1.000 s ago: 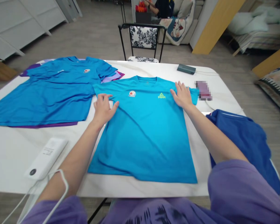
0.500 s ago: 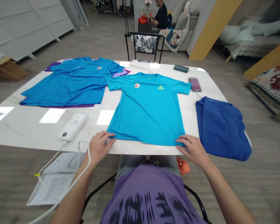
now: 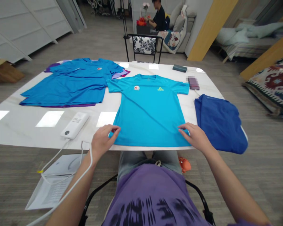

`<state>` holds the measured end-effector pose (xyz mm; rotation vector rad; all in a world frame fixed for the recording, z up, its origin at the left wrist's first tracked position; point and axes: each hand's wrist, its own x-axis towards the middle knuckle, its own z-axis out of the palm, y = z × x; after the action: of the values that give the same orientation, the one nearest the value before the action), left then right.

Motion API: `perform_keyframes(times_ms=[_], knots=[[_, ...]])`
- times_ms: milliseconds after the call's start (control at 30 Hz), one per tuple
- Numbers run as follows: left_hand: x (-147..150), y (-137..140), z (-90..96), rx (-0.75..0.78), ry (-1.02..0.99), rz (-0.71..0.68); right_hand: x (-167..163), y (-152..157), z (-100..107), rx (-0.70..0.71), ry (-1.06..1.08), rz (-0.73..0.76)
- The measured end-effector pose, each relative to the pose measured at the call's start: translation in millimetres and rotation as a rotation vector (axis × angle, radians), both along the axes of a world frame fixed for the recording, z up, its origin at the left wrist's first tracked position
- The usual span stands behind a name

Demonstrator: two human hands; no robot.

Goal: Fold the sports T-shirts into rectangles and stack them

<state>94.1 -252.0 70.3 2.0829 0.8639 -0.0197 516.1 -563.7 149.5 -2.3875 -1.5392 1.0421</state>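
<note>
A turquoise short-sleeved T-shirt [image 3: 151,113] lies flat on the white table, front side up, its collar pointing away from me and its hem near the table's front edge. Small logos sit on both sides of its chest. My left hand [image 3: 104,139] is over the shirt's lower left corner, thumb and fingers slightly apart. Over the lower right corner, my right hand [image 3: 196,135] has its fingers stretched inward and the thumb apart from them. Neither hand shows cloth gripped; whether the fingertips touch the shirt is hard to see.
Blue T-shirts [image 3: 68,84] lie stacked at the left on purple cloth. Folded dark blue cloth [image 3: 219,124] lies at the right edge. A white power bank [image 3: 74,125] with a cable is left of my hand. A dark case [image 3: 179,68] and a chair [image 3: 145,45] are beyond.
Both hands have risen off the shirt's bottom corners and moved slightly forward over the cloth. The hem lies flatter and nearer the table edge. The view has shifted slightly.
</note>
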Motion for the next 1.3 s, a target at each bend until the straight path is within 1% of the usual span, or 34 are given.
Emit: perform_keyframes(times_ms=[33,100,167,200,267,333,400,467,533,567,600,667,733,800,833,867,900,933,967,1033,1133,1200,1267,1300], knots=[[23,13,-12.3,0.006,-0.025,0.016,10,18,-15,0.026,0.025,-0.012],[70,36,-43.5,0.022,-0.032,0.022,34,59,-55,0.060,0.051,-0.036],[108,49,-76.2,0.042,0.032,-0.014,62,98,-102,0.049,0.024,-0.052],[120,50,-90.4,0.048,0.083,-0.046,75,114,-125,0.020,-0.009,-0.054],[127,40,-110.2,0.055,0.197,-0.121,99,137,-168,-0.085,-0.094,-0.046],[115,25,-117.2,0.073,0.285,-0.176,118,145,-200,-0.219,-0.175,-0.040],[94,13,-115.1,0.108,0.332,-0.195,132,146,-221,-0.307,-0.244,-0.037],[82,14,-111.9,0.126,0.352,-0.192,145,149,-236,-0.300,-0.303,-0.056],[88,31,-116.3,0.121,0.346,-0.169,158,161,-249,-0.251,-0.322,-0.077],[99,45,-123.4,0.114,0.330,-0.152,165,170,-257,-0.237,-0.312,-0.086],[114,61,-134.1,0.109,0.310,-0.130,172,179,-265,-0.238,-0.294,-0.093],[147,97,-164.4,0.087,0.282,-0.087,186,196,-283,-0.290,-0.260,-0.115],[175,131,-199.0,0.038,0.358,-0.033,198,206,-299,-0.379,-0.258,-0.160],[191,155,-226.5,-0.030,0.478,0.004,205,207,-309,-0.456,-0.272,-0.186],[193,162,-234.4,-0.051,0.517,0.013,205,206,-311,-0.480,-0.289,-0.189],[192,166,-237.2,-0.048,0.529,0.021,204,206,-312,-0.487,-0.315,-0.184],[189,166,-234.7,-0.021,0.516,0.031,200,207,-312,-0.476,-0.350,-0.177],[183,163,-226.7,0.024,0.488,0.043,194,212,-311,-0.447,-0.387,-0.167],[176,157,-213.6,0.076,0.460,0.058,184,220,-309,-0.404,-0.416,-0.152],[156,137,-175.8,0.163,0.438,0.090,153,249,-306,-0.293,-0.405,-0.097],[115,94,-106.7,0.181,0.495,0.151,81,314,-302,-0.133,-0.198,0.031],[83,63,-64.8,0.126,0.528,0.177,22,363,-303,-0.040,-0.034,0.129],[51,35,-31.3,0.045,0.560,0.227,-36,410,-307,0.001,0.077,0.215],[37,23,-17.8,0.007,0.576,0.267,-62,432,-310,0.003,0.116,0.231]])
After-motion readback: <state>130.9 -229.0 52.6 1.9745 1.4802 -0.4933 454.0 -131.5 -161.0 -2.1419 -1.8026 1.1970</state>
